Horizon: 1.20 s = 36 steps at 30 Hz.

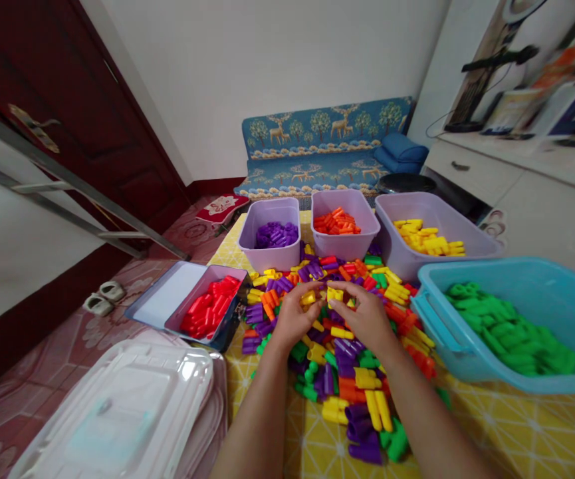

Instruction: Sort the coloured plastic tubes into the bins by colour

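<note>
My left hand (292, 318) is closed around a yellow plastic toy piece (308, 298) above the middle of a mixed pile. Close beside it, my right hand (365, 318) pinches another yellow toy piece (336, 295) between thumb and fingers. The two pieces look slightly apart. Beneath both hands spread loose tube-shaped plastic pieces in purple, yellow, orange, red and green, such as a purple piece (364, 426) near the front. My fingers partly hide the held pieces.
Lilac bins hold purple (270, 258), orange (347, 247) and yellow pieces (429, 239). A blue tub (439, 326) of green pieces stands right; an open box (240, 293) of red pieces stands left. Stacked lids (167, 399) lie front left on the yellow tablecloth (491, 412).
</note>
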Motion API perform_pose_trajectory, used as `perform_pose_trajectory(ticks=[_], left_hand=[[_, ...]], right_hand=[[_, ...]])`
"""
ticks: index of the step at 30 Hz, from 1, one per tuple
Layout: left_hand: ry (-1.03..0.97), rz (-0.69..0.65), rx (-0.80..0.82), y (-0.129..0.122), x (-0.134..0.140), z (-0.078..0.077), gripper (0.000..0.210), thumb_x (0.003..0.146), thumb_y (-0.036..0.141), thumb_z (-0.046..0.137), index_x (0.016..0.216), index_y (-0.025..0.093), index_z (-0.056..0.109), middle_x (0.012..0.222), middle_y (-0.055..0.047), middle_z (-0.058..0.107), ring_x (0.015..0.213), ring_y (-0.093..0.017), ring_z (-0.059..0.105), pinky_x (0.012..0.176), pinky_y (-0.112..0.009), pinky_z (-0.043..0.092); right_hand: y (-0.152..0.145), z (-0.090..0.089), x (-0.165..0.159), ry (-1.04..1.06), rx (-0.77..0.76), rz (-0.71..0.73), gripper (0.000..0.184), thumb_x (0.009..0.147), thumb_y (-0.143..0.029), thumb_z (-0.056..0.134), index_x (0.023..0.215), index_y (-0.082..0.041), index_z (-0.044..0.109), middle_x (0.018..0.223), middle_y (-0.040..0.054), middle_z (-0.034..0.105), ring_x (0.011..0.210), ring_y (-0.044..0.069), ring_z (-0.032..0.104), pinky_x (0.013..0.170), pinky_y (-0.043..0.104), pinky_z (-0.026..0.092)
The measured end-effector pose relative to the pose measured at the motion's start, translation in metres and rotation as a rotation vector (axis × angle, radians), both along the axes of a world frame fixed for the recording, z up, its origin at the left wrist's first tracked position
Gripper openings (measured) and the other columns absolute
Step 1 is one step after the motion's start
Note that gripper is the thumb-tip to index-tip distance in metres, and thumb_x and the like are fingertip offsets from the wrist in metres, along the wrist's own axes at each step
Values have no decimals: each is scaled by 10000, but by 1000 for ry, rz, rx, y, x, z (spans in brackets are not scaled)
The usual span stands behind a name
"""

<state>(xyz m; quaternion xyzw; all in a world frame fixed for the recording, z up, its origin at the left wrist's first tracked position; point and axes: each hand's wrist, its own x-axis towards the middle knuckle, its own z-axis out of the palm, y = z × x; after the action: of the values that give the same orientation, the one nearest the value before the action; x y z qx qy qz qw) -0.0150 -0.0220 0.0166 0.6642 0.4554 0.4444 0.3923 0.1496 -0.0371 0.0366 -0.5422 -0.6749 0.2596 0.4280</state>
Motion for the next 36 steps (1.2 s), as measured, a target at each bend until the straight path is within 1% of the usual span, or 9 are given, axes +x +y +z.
perform_pose_trajectory(ticks=[4, 10, 15, 18, 21, 23, 26, 30, 36], left_hand=[[132, -65, 24, 0, -10, 3, 457, 758, 215, 653, 1211, 186, 602, 1139, -89, 668, 988, -205, 647, 896, -332, 516], [268, -250, -28, -5, -35, 20, 828, 607, 177, 786, 1368, 257, 469, 1364, -72, 540, 1192, -233, 549, 1025, -348, 438], [283, -156, -38, -3, -33, 20, 523, 719, 168, 669, 1235, 224, 601, 1187, -55, 661, 1052, -212, 626, 918, -319, 501], [170, -30, -52, 3, -27, 6, 370, 775, 181, 602, 1143, 188, 639, 1039, -54, 699, 900, -187, 654, 781, -279, 529], [-11, 49, -100, 9, -25, -7, 353, 772, 249, 632, 1117, 175, 622, 942, -46, 688, 798, -168, 641, 681, -249, 515], [-148, 48, -156, 11, -24, -9, 392, 753, 288, 665, 1122, 169, 605, 908, -41, 677, 770, -162, 633, 662, -242, 504], [-311, 22, -227, 9, -20, -3, 469, 727, 323, 707, 1152, 171, 579, 904, -41, 676, 787, -162, 630, 689, -243, 494], [-408, -22, -218, 3, -13, 8, 485, 727, 325, 726, 1164, 179, 575, 907, -38, 675, 819, -155, 617, 739, -237, 471], [-436, -55, -176, 2, -12, 11, 451, 751, 313, 704, 1165, 187, 577, 876, -25, 643, 768, -132, 578, 689, -213, 446]], right_hand=[[-1, 6, 11, -22, -152, 68, 312, 790, -340, 586, 1046, -197, 692, 696, 2, 665, 585, 151, 583, 556, 270, 468], [-1, 12, 26, 21, -185, 56, 301, 775, -293, 578, 1038, -191, 685, 869, 38, 704, 718, 172, 628, 637, 284, 489], [-2, 17, 31, 0, -223, 69, 257, 755, -303, 619, 970, -197, 708, 720, 24, 685, 653, 185, 630, 588, 294, 493], [-3, 26, 29, 346, -69, -100, 323, 759, -318, 647, 1063, -209, 669, 946, 63, 714, 803, 207, 675, 685, 328, 532], [-2, 36, 27, 772, 233, -223, 530, 790, -302, 647, 1297, -291, 492, 1360, 73, 537, 1099, 211, 618, 875, 376, 514], [-1, 37, 26, 857, 269, -233, 568, 783, -305, 667, 1314, -310, 466, 1439, 73, 454, 1175, 216, 574, 932, 397, 490], [2, 25, 23, 720, 59, -192, 449, 770, -373, 680, 1185, -228, 587, 1257, 111, 612, 1084, 235, 626, 897, 402, 510], [1, 6, 4, 355, -205, 63, 371, 743, -365, 689, 1069, -189, 665, 1000, 94, 720, 876, 227, 683, 766, 358, 547], [-8, 8, -15, 108, -142, 53, 185, 769, -291, 621, 887, -179, 709, 808, 54, 725, 700, 200, 661, 655, 314, 510]])
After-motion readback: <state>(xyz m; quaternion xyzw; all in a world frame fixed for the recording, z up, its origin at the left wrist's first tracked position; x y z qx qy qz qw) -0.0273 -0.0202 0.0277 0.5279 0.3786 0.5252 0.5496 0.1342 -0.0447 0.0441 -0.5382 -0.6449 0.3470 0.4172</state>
